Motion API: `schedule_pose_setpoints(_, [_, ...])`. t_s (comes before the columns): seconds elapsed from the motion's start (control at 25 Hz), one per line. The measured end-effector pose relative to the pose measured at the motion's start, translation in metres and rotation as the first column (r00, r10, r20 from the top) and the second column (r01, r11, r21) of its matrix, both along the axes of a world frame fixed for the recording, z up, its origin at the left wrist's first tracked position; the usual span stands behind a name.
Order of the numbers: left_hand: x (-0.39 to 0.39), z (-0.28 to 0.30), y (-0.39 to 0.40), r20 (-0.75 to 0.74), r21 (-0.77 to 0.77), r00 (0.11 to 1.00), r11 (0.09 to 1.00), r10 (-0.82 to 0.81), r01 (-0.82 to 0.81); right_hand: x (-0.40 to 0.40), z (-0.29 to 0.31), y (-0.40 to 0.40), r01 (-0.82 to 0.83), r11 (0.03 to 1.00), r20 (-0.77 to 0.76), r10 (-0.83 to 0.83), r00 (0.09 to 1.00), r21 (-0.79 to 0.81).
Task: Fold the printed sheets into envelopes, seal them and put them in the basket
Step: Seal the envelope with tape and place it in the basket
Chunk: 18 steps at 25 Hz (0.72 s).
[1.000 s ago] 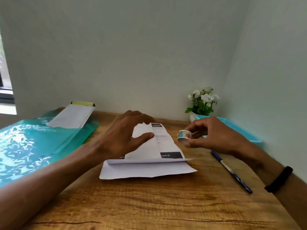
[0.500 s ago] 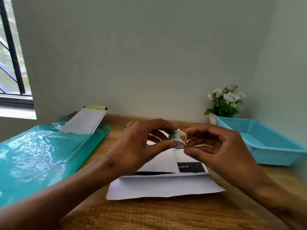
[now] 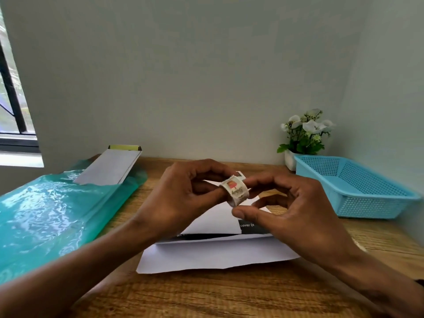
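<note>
Both hands meet above the part-folded sheet (image 3: 213,253) at centre of the wooden table (image 3: 206,294), working a small roll of patterned tape (image 3: 235,191). A sec ago the right hand (image 3: 296,210) alone held the roll off to the right while the left hand (image 3: 183,198) pinned the sheet's upper flap; half a sec ago the roll had come over the paper w/ both hands on it. Now the left hand's fingers curl round the roll, thumb tip against its near-left rim, and the right hand pinches at its right edge w/ thumb below and forefinger above, other fingers loosely bent. Whether a tape end is lifted yet can't be told. W/ the left hand gone, the sheet lies unheld, its printed flap w/ a black band folded over the white lower part, not sealed. That points to the sealing step starting: prob. next is peeling a strip and sticking the flap down, w/ some risk the flap springs open meanwhile. The blue mesh basket (image 3: 358,187) waits at far right beside a potted white-flowered plant (image 3: 305,136); no envelope visible inside from this angle. At left, a green plastic folder (image 3: 50,214) w/ a stack of blank sheets (image 3: 110,166) at its far end.
</note>
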State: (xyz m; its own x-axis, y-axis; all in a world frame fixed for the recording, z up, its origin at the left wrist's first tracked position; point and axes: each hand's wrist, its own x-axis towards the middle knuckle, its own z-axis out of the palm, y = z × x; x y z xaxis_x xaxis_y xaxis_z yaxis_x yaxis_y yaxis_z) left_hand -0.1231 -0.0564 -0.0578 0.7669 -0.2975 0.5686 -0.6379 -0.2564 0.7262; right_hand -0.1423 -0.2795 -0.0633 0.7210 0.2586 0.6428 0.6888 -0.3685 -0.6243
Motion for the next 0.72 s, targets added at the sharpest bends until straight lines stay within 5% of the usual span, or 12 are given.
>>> schedule_pose_setpoints(0.12, [-0.0021, 0.0007, -0.0010, 0.009, 0.025, 1.000, 1.000, 0.008, -0.008, -0.0018, -0.0017, 0.0031, -0.025, 0.999, 0.002, 0.025, 1.000, 0.039])
schedule_pose_setpoints(0.28, [-0.0059, 0.0024, 0.0035, 0.342, 0.241, 0.935, 0.953, 0.092, -0.182, 0.0012, -0.0011, 0.0013, -0.012, 0.992, -0.102, 0.025, 0.995, 0.128])
schedule_pose_setpoints(0.72, [-0.0071, 0.0015, 0.0034, 0.530, 0.178, 0.826, 0.926, 0.194, -0.332, 0.0012, -0.0016, -0.0002, 0.029, 0.994, -0.128, -0.015, 0.992, 0.109])
